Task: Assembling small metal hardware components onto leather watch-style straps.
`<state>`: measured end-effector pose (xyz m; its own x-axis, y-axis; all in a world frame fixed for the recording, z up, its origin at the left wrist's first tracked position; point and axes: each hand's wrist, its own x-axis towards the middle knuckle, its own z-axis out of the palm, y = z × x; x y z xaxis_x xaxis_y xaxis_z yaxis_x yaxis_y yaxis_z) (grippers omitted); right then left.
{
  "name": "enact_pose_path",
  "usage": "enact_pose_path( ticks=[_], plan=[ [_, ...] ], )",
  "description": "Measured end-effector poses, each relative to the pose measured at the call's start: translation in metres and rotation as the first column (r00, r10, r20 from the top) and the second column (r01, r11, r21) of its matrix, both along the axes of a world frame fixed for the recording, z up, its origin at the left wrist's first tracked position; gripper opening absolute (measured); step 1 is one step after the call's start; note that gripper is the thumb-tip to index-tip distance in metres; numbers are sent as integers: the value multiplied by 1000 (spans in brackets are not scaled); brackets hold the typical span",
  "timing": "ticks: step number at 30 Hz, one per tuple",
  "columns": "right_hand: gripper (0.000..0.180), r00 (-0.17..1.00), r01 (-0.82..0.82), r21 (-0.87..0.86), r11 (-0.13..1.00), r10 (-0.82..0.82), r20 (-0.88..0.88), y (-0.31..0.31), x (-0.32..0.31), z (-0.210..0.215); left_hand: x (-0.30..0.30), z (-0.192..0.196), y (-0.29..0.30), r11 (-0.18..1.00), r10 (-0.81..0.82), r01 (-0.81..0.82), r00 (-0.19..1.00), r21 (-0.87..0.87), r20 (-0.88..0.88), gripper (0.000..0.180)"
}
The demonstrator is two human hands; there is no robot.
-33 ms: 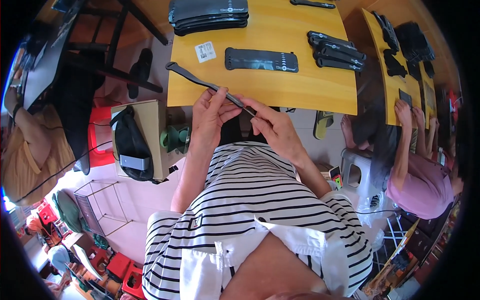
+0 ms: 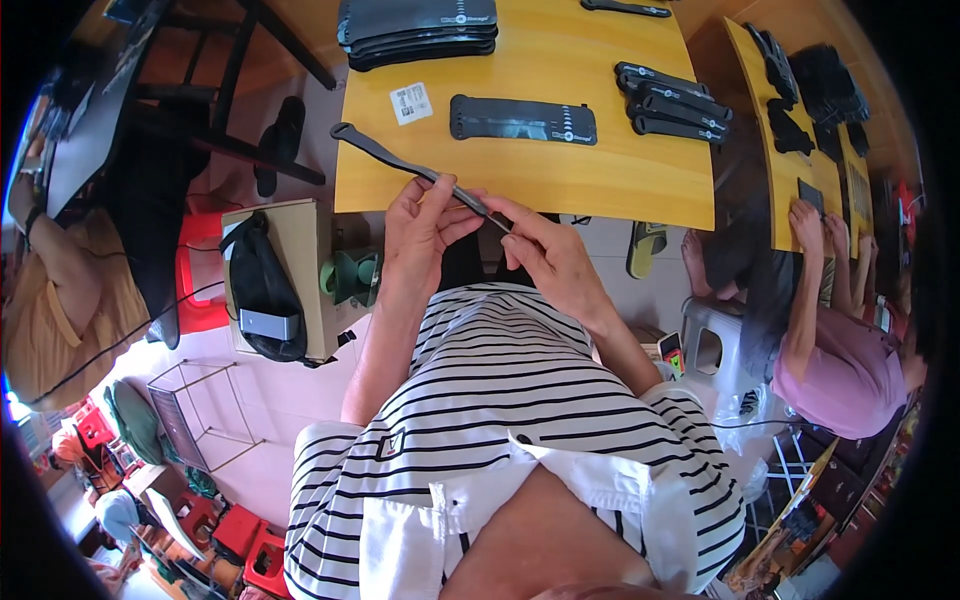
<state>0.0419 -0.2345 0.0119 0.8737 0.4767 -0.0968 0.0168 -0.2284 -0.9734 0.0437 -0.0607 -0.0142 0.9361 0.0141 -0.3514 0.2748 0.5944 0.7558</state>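
A long black strap (image 2: pixel 385 155) with a rounded end slants over the front edge of the yellow table (image 2: pixel 540 185). My left hand (image 2: pixel 418 230) pinches it along its middle between thumb and fingers. My right hand (image 2: pixel 552 260) is closed on the strap's near end with thumb and forefinger. On the table beyond my hands lies a flat, wide black strap (image 2: pixel 520 120) with a row of pale marks. A small white printed label (image 2: pixel 410 103) lies to its left. Behind these is a stack of wide black straps (image 2: pixel 415 45); narrow black straps (image 2: pixel 678 105) form a pile at the right.
At my left stands a cardboard box (image 2: pixel 325 280) with a black bag (image 2: pixel 268 290) on it. A grey stool (image 2: pixel 710 335) stands at my right. A person in pink (image 2: pixel 835 370) works at another table on the right; a person in orange (image 2: pixel 80 300) is at the left.
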Motion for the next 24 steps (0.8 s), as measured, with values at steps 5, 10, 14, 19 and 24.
enact_pose_path(
  ticks=[5,10,14,19,24],
  plan=[
    [44,1000,6,-16,1000,-6,-23,0,0,0,0,3,-3,999,50,-50,999,-5,3,22],
    [44,998,34,20,999,-33,-58,1,-1,4,1,2,-1,999,17,-16,1000,-28,12,24],
    [44,998,35,22,999,-34,-50,1,-1,4,0,2,-3,1000,17,-17,1000,9,15,24],
    [43,999,30,-7,1000,-30,-19,-1,-1,-3,1,3,-5,998,28,-30,999,53,32,23],
    [43,1000,25,-40,999,-25,-10,-2,-1,-1,1,2,-7,996,35,-38,999,77,34,23]
  ],
)
